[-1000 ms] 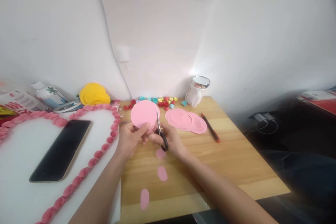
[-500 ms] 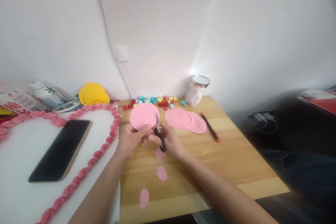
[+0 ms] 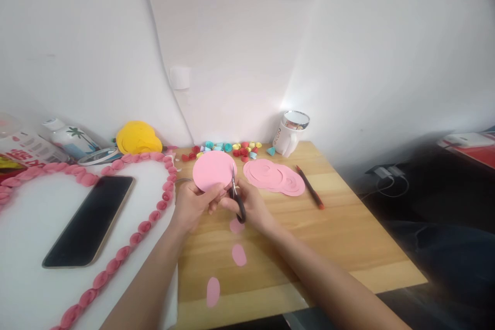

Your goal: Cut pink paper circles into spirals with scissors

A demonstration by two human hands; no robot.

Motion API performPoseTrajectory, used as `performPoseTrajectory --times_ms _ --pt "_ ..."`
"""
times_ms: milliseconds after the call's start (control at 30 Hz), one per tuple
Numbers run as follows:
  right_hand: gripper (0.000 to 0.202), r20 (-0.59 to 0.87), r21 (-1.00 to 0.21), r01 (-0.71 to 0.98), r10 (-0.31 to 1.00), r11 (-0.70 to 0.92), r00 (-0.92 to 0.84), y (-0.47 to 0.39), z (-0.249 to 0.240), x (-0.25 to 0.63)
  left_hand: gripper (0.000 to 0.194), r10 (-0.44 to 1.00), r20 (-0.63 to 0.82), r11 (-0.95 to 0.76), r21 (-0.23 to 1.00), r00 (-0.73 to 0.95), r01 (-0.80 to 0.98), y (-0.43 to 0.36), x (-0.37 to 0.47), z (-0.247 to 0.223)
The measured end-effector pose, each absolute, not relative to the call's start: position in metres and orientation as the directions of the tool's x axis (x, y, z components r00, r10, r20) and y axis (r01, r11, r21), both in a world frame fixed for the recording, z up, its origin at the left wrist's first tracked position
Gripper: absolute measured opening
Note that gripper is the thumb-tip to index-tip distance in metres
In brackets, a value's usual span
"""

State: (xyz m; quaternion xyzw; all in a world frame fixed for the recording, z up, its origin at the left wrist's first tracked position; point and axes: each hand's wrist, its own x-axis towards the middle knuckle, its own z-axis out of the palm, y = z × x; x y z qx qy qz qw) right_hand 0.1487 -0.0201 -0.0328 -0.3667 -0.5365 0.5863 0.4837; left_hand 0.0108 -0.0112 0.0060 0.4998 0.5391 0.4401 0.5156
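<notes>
Between thumb and fingers, my left hand [image 3: 195, 203] pinches the lower edge of a pink paper circle [image 3: 212, 171], its face turned toward me. My right hand [image 3: 249, 203] is closed round black-handled scissors [image 3: 238, 205], whose silver blades point up at the circle's right edge. Below the hands, small pink paper ovals [image 3: 238, 254] lie in a loose line on the wood. Just right of the hands rests a pile of pink paper circles [image 3: 266, 174], some cut in spirals.
A black and red pen [image 3: 310, 187] lies right of the pile. Behind stand a white mug [image 3: 288, 136] and small coloured paper rolls [image 3: 242, 150]. At left, a white board [image 3: 127, 211] carries a pink heart outline [image 3: 135, 238] and a phone [image 3: 88, 221]. Yellow paper [image 3: 138, 138] and bottles [image 3: 73, 139] line the wall.
The paper circle and scissors have shifted very slightly to the right in view. Both hands keep the same grip, and the things around them stay put.
</notes>
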Motion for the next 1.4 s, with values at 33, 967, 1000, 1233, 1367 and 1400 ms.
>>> performPoseTrajectory --times_ms 33,967,1000,1233,1367,1400 --pt "0.045 0.087 -0.984 -0.176 0.96 0.041 -0.264 -0.02 -0.033 0.149 0.019 0.993 -0.115 0.112 0.99 0.032 0.083 -0.011 0.011 0.006" --pt "0.038 0.024 -0.988 -0.153 0.973 -0.012 -0.231 -0.021 -0.034 0.148 0.021 0.997 -0.065 0.068 0.993 0.037 -0.099 -0.005 0.006 -0.008" --pt "0.038 0.024 -0.988 -0.151 0.974 -0.011 -0.227 -0.021 -0.034 0.147 0.021 0.997 -0.066 0.07 0.991 0.032 -0.112 -0.005 0.006 -0.009" --pt "0.04 0.045 -0.985 -0.171 0.97 0.003 -0.239 -0.02 -0.034 0.145 0.026 0.997 -0.07 0.071 0.997 0.026 -0.038 -0.006 0.006 -0.008" --pt "0.043 0.11 -0.982 -0.177 0.969 0.071 -0.221 -0.019 -0.031 0.148 0.025 0.995 -0.091 0.09 0.994 0.027 0.054 -0.008 0.007 -0.004" --pt "0.044 0.115 -0.982 -0.169 0.97 0.08 -0.213 -0.019 -0.03 0.149 0.025 0.995 -0.096 0.094 0.993 0.029 0.067 -0.008 0.007 -0.003"
